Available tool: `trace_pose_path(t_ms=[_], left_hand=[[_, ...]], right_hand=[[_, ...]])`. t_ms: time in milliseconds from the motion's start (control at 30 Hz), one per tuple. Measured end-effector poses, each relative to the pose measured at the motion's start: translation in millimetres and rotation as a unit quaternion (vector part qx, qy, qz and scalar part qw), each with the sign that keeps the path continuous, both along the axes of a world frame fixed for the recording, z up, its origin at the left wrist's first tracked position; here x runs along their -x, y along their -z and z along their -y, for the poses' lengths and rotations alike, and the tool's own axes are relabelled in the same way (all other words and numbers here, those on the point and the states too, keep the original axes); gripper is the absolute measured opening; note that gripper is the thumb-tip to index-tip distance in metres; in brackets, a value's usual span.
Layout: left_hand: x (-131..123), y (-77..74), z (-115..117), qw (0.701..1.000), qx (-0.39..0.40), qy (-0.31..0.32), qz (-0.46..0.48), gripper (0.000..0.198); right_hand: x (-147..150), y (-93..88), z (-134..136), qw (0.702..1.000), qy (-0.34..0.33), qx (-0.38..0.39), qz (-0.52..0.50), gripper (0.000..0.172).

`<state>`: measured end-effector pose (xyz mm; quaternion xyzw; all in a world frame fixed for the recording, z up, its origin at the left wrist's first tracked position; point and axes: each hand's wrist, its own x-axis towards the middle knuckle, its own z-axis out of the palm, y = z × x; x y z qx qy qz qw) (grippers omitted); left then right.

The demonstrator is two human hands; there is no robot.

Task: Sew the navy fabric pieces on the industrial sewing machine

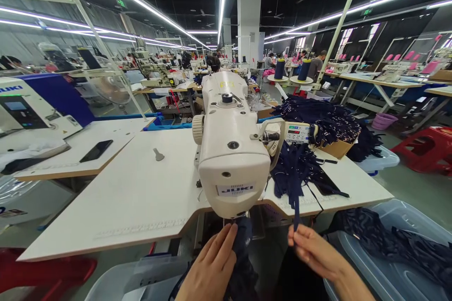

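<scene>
A white JUKI sewing machine [233,160] stands straight ahead, its head over a piece of dark patterned fabric [245,254] that hangs down towards me. My left hand [213,263] is closed on this fabric just below the needle area, fingertips together; its thumb is hidden. Further right, my right hand [316,250] pinches the lower end of a navy strap [296,209] between thumb and fingers. That strap runs up to a pile of navy straps [294,164] on the machine table [141,197]. The needle itself is hard to make out.
A dark phone [326,182] lies partly beneath the straps. A bigger strap heap [318,115] rests in a cardboard box [337,147] behind. Plastic bins stand both sides; the right bin [399,209] holds dark fabric. A small metal piece [158,154] lies left.
</scene>
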<state>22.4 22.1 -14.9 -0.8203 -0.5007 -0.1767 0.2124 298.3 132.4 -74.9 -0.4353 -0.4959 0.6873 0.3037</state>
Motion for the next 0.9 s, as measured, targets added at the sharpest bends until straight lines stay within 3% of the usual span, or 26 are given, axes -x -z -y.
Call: trace_pose_path(t_ms=[67,133,233,300,433,533,733,900], left_hand=[[0,-8.2,2,1.0,0.005,0.011,-0.017,0.024],[-1,-15.1,3,0.999,0.004,0.017,-0.035,0.046],[-7,-20.2,1,0.999,0.014,-0.007,-0.033,0.08],[-16,-18.5,-2,0.999,0.006,-0.037,-0.009,0.077],[-34,-5.8,-8,0.993,-0.022,-0.104,0.042,0.029],[-43,2.7,-10,0.994,-0.017,-0.098,0.053,0.023],[-49,4.4,-8,0.99,-0.02,-0.115,0.074,0.03],[-39,2.2,0,0.989,0.008,-0.026,0.146,0.039]], right_hand=[[26,2.4,23,0.987,-0.064,0.106,-0.098,0.043],[48,0.3,38,0.952,-0.11,0.198,-0.204,0.035],[66,-13.1,46,0.921,-0.144,0.242,-0.268,0.025],[68,-27.8,42,0.928,-0.135,0.213,-0.274,0.026],[64,-56.3,23,0.966,-0.053,0.072,-0.243,0.035],[67,-64.6,7,0.983,-0.036,0.02,-0.178,0.03],[87,-51.8,-13,0.986,0.031,0.039,-0.162,0.032],[96,-35.3,-12,0.992,0.02,-0.02,-0.12,0.028]])
